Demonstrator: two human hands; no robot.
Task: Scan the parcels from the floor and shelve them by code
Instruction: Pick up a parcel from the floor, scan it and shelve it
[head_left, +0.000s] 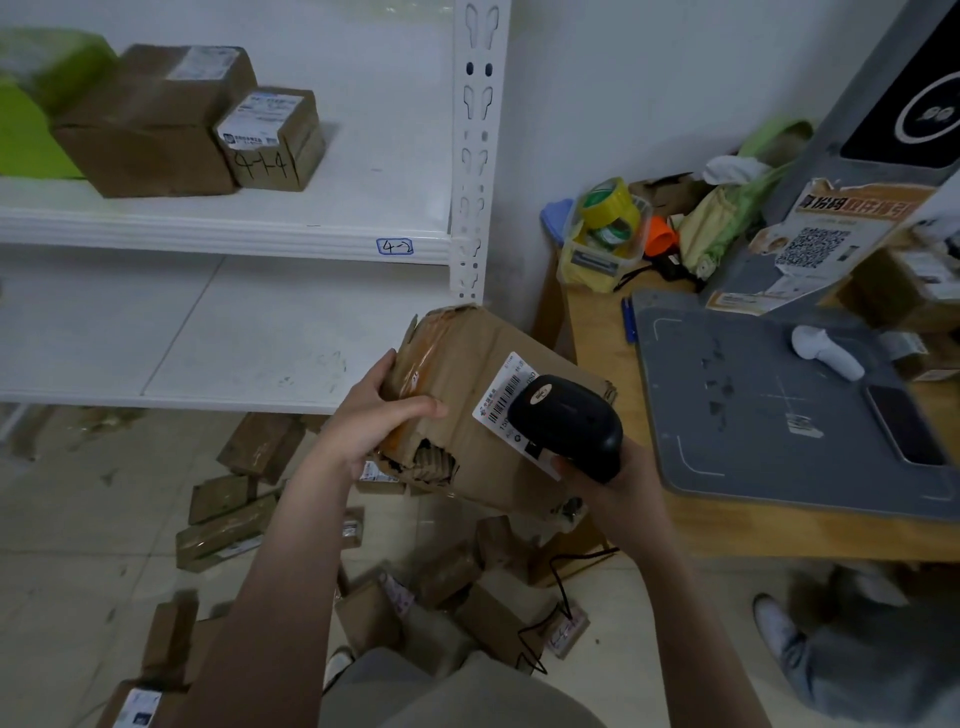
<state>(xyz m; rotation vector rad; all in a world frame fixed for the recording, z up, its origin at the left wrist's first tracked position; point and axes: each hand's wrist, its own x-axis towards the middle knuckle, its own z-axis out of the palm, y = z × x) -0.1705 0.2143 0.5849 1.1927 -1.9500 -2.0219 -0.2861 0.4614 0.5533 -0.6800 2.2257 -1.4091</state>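
My left grip is clamped on the taped, torn end of the parcel, fingers and thumb curled round the cardboard, and holds it in the air. My right grip is wrapped round the handle of the black scanner. The scanner's head sits right over the white barcode label, touching it or nearly so; I cannot tell which.

The next move hangs on that relation. The label lies just ahead of the right grip, on the parcel's upper face, at the end away from the left grip. The parcel's long axis runs roughly from one grip to the other, and the box is tilted. I judge the scan to be the step in hand, with shelving to follow.

Beyond and left of the left grip stand the white shelves. The upper edge is tagged 4-2, and the lower shelf is close by. Right of the right grip is the counter. Below both grips, more parcels lie scattered on the floor.
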